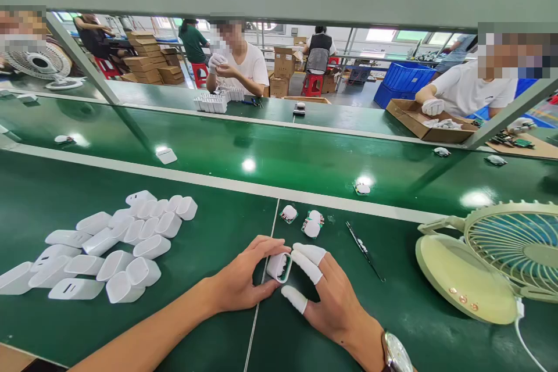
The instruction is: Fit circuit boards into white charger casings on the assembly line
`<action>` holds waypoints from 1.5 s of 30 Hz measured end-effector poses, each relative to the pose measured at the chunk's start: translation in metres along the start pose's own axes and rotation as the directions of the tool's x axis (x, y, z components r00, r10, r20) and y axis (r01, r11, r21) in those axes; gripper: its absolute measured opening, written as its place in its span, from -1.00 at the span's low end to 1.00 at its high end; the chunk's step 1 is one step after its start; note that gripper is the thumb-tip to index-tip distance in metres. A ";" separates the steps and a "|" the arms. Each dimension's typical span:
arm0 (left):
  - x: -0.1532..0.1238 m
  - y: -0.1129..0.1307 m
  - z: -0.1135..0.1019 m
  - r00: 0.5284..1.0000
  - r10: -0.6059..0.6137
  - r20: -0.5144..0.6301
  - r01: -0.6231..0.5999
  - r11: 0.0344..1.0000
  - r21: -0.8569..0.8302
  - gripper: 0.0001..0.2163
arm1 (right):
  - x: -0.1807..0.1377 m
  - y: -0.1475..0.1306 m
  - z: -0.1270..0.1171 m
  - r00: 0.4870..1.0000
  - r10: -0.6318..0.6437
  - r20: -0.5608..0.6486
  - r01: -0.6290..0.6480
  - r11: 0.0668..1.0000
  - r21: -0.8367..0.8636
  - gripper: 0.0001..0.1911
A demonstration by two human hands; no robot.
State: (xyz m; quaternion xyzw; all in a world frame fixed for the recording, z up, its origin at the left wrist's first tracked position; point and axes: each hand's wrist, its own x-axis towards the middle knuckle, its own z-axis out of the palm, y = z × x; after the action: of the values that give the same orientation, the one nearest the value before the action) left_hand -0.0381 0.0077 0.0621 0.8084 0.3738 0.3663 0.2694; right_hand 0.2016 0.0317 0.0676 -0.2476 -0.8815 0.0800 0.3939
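Note:
My left hand [242,276] grips a white plastic charger housing [274,266] between thumb and fingers. The housing's open end faces right, and a green circuit board edge with white parts shows inside it. My right hand [320,285] wears white finger cots on the thumb and two fingers. Its fingers are spread, with the fingertips close to the housing's open rim; whether they touch it I cannot tell. Just beyond the hands lie a small circuit board with a white top [288,213] and a close pair of similar boards [313,224].
Many white housings [115,232] cover the left of the bench. A black tweezers-like tool [365,251] lies right of the boards, beside a yellow-green fan [471,279]. Behind a pale strip, a green belt [261,154] carries scattered pieces. Co-workers [242,64] sit across, one by a cardboard box [429,121].

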 end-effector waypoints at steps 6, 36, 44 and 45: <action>0.001 0.005 -0.003 0.998 -0.027 0.061 0.030 0.998 -0.048 -0.50 | -0.001 -0.001 0.007 0.999 -0.035 0.016 0.034 0.998 0.047 -0.52; 0.015 0.011 -0.005 0.988 0.151 -0.045 -0.140 0.972 0.186 -0.91 | 0.002 0.030 0.001 0.988 0.118 -0.096 -0.137 0.966 -0.221 -0.46; 0.099 -0.038 -0.097 0.935 -0.282 -0.215 0.355 0.779 0.517 -0.89 | -0.003 0.046 0.000 0.996 0.040 -0.081 -0.074 0.871 -0.485 -0.76; 0.109 -0.048 -0.108 0.912 -0.321 -0.256 0.410 0.745 0.526 -0.89 | -0.002 0.045 -0.001 0.996 0.029 -0.085 -0.067 0.874 -0.482 -0.80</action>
State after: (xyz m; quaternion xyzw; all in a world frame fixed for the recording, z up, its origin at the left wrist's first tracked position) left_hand -0.0939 0.1404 0.1340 0.7324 0.6361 0.2369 0.0537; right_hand 0.2203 0.0689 0.0516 -0.3629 -0.8517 -0.1427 0.3500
